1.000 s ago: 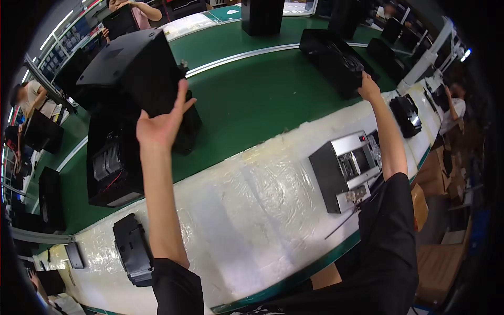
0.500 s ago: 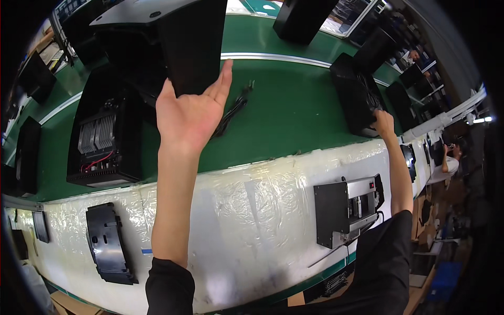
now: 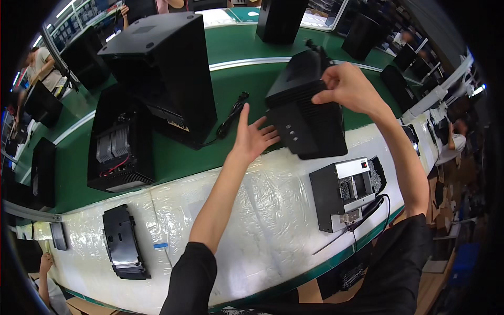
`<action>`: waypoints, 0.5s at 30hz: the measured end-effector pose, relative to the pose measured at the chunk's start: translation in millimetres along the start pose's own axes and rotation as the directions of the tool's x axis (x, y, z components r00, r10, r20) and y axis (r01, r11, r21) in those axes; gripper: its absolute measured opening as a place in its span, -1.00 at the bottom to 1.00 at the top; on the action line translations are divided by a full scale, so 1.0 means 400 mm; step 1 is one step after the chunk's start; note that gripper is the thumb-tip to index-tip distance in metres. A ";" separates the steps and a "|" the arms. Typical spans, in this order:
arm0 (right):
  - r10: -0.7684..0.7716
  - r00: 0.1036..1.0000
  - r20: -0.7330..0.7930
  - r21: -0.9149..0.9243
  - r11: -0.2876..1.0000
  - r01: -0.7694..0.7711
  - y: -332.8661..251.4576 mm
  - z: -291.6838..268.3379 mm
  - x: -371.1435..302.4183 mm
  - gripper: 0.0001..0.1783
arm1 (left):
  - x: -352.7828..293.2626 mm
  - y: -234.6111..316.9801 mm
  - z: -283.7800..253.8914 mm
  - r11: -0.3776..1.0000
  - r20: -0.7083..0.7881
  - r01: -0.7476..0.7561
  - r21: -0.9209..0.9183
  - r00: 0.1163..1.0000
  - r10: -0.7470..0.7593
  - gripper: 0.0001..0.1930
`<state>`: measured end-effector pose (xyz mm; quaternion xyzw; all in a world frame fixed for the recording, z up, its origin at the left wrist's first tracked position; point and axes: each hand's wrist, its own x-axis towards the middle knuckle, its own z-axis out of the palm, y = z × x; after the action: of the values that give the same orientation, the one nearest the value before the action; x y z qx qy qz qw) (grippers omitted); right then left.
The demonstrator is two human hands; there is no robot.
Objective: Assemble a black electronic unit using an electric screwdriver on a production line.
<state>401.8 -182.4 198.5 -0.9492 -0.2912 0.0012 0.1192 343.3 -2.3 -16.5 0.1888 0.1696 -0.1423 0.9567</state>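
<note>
My right hand (image 3: 353, 90) grips the upper edge of a black vented housing (image 3: 310, 123), thumb on the near side and fingers behind. The housing is tilted and appears raised above the front of the green work surface (image 3: 252, 73); a bundled black cord (image 3: 318, 50) shows at its far end. My left hand (image 3: 252, 137) is open, palm up, fingers spread toward the housing's left side; whether the fingertips touch it, I cannot tell. Left of that hand stands a tall black cabinet (image 3: 184, 73), hollow on one side. A black power cord (image 3: 231, 115) lies beside it.
A black unit with a grey finned heatsink (image 3: 113, 146) sits at left. Curved black panels (image 3: 125, 241) lie on the film-covered white bench (image 3: 220, 210). A black-and-silver screw feeder (image 3: 341, 194) stands at right. More black cabinets (image 3: 281, 21) stand farther back. Other people work around the edges.
My right hand has brought the black vented housing leftward and nearer from the right of the green surface. My left hand has come off the tall cabinet and moved right, toward the housing.
</note>
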 end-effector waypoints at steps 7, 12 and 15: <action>-0.142 0.980 -0.138 0.153 0.975 0.163 -0.175 -0.011 -0.164 -0.55 | -0.204 -0.046 0.114 0.979 0.377 -0.199 -0.038 0.905 0.199 -0.19; -0.240 0.950 -0.199 0.129 0.955 0.268 -0.277 0.024 -0.336 -0.71 | -0.305 -0.137 0.072 0.927 0.378 -0.329 -0.177 0.847 0.373 -0.31; -0.337 0.898 -0.284 0.085 0.924 0.374 -0.335 0.081 -0.433 -0.76 | -0.327 -0.170 0.009 0.913 0.392 -0.338 -0.229 0.827 0.404 -0.29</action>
<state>181.4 -163.3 185.6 -0.8610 -0.4406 -0.1271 0.2202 203.2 -37.0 14.7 0.1098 -0.0757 0.0216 0.9908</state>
